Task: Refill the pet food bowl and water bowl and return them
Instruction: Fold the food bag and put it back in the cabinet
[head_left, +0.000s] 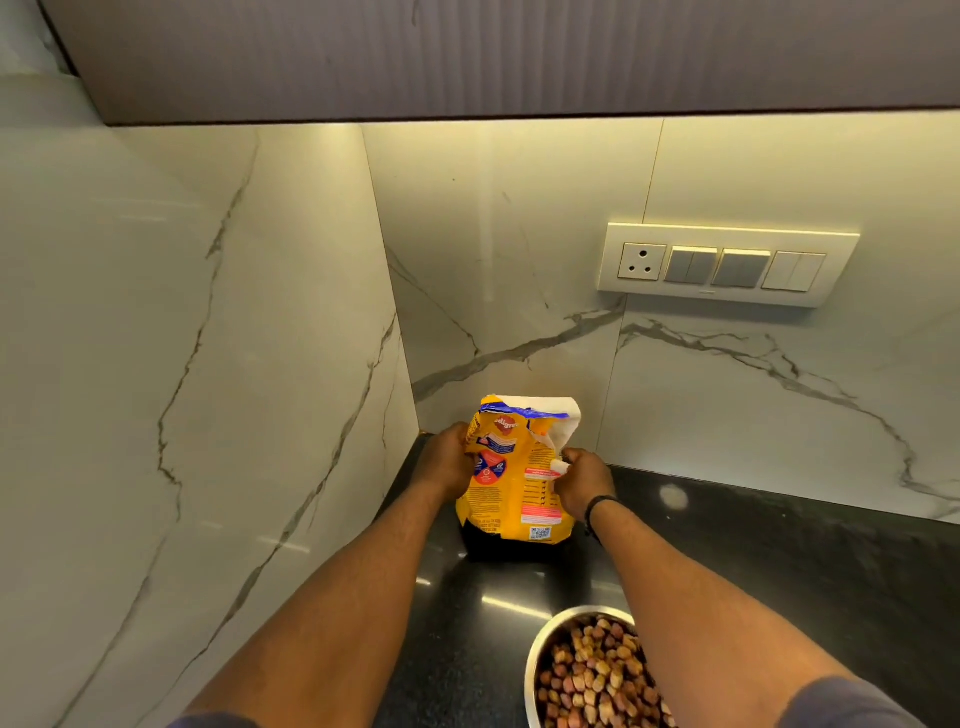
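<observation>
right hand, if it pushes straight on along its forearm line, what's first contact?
The right hand is already gripping the yellow pet food bag, so the bag comes first. Beyond it, probably the marble back wall near the corner; depth is unclear from this view.

The person's two forearms are bare from the wrists back to short sleeves. The left sleeve (218, 721) shows as a thin sliver of dull blue-grey cloth at the bottom edge of the view, and the right sleeve (841, 701) shows a larger rounded patch of the same blue-grey fabric. A thin black band (597, 506) circles the right wrist just behind the right hand (582, 480); the left hand (441, 462) and its wrist carry nothing.
</observation>
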